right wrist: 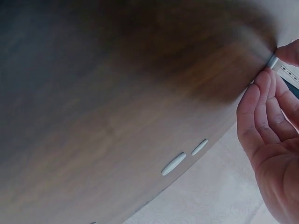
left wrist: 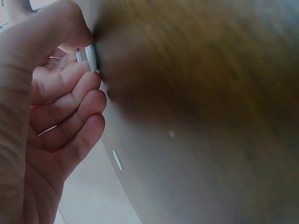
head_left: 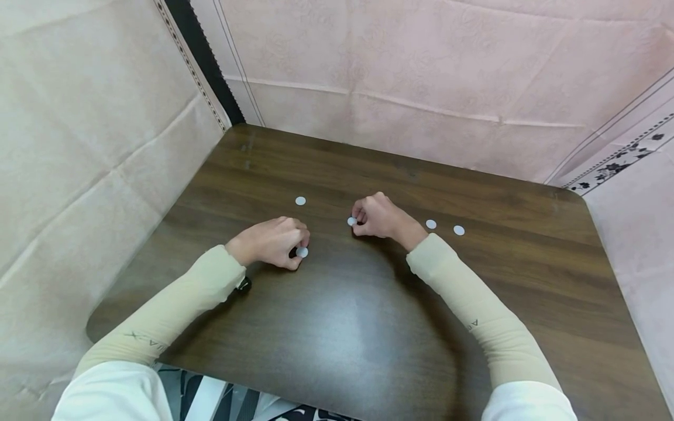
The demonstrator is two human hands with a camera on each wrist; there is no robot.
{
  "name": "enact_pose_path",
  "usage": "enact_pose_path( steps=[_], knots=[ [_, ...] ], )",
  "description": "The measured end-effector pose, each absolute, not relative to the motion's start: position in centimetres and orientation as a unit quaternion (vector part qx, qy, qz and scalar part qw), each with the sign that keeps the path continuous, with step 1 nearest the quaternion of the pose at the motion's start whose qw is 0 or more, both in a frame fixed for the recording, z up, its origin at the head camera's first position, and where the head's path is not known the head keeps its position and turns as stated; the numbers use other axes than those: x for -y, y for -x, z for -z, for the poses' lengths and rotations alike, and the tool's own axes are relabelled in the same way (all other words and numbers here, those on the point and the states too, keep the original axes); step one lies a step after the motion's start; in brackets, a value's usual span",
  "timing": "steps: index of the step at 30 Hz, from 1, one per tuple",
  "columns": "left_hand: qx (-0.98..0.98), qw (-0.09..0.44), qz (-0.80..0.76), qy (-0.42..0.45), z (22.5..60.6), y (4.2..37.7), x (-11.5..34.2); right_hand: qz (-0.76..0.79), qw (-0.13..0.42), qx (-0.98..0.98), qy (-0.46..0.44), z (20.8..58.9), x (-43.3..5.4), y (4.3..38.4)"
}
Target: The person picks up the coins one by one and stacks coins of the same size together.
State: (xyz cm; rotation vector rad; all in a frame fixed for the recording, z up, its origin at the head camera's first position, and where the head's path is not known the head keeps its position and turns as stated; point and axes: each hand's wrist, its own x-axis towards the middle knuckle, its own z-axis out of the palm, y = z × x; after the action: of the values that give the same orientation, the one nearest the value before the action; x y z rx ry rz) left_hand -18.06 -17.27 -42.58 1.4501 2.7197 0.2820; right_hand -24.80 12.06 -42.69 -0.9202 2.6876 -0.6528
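Note:
Near the table's middle, my left hand (head_left: 274, 241) pinches a small white disc (head_left: 302, 252) between thumb and fingers, at the table surface. That disc (left wrist: 91, 58) stands nearly edge-on in the left wrist view. Farther back and to the right, my right hand (head_left: 381, 217) pinches another white disc (head_left: 351, 221) by its edges. In the right wrist view this disc (right wrist: 272, 61) is partly hidden by the thumb and fingers. A loose disc (head_left: 300, 200) lies beyond my left hand. Two more, a nearer disc (head_left: 430, 224) and a farther disc (head_left: 459, 230), lie right of my right hand.
The brown wooden table (head_left: 337, 327) has rounded corners. Pale cloth (head_left: 421, 70) hangs behind it, and more cloth (head_left: 79, 117) hangs at the left. Something with a white bar (head_left: 205, 397) shows below the front edge. A dark object (head_left: 244, 285) sits at my left wrist.

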Motion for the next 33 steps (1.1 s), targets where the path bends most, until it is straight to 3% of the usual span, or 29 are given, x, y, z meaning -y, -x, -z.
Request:
enact_pose_path(
  steps=[13, 25, 33],
  knots=[
    [-0.878, 0.018, -0.100, -0.467, 42.8, 17.8, 17.5, 0.226, 0.119, -0.915, 0.312, 42.5, -11.9, 24.9],
    [-0.878, 0.020, -0.110, -0.465, 42.7, 17.8, 17.5, 0.177, 0.139, -0.922, 0.316, 40.1, -11.7, 25.9],
    [-0.878, 0.024, -0.110, -0.465, 42.6, 17.9, 17.4, 0.158, 0.112, -0.913, 0.359, 39.4, -8.6, 26.5]
  ],
)
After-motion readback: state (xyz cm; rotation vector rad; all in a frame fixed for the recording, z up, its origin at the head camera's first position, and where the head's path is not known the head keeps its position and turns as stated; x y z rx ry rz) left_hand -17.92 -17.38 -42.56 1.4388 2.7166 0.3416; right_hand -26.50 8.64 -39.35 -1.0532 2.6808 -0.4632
